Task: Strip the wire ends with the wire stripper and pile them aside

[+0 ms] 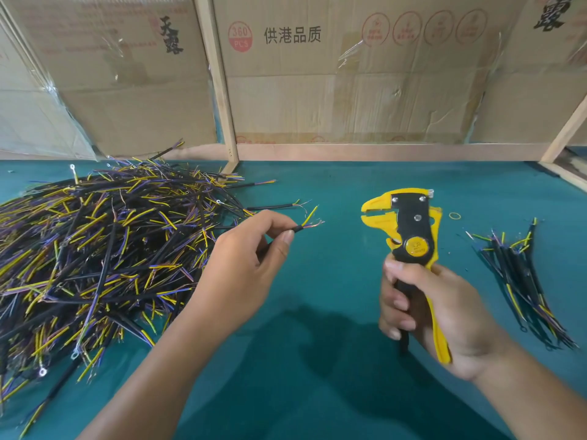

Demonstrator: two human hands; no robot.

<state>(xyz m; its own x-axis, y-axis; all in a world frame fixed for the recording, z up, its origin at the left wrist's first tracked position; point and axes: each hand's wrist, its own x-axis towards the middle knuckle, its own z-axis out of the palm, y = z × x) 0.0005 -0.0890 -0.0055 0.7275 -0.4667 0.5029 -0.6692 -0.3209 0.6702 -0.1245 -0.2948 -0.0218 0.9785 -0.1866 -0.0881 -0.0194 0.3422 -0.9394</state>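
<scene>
The left hand (251, 249) pinches a black wire (297, 229) between thumb and forefinger, just behind its end, where a short yellow core and thin bare strands splay out toward the right. The right hand (438, 312) has its fingers curled round the handles of the yellow and black wire stripper (409, 230), holding it upright above the green table (317, 312), its head pointing left toward the wire end but apart from it; the stripper's mouth shows a narrow gap. To the left lies a large heap of wires (95, 249), black with yellow and purple cores, some with ring terminals. On the right side of the table lies a smaller pile of wires (521, 281), their ends fanned out. A small yellow rubber band (455, 215) lies just beyond the stripper. Cardboard panels (349, 74) in a wooden frame stand behind the table.
</scene>
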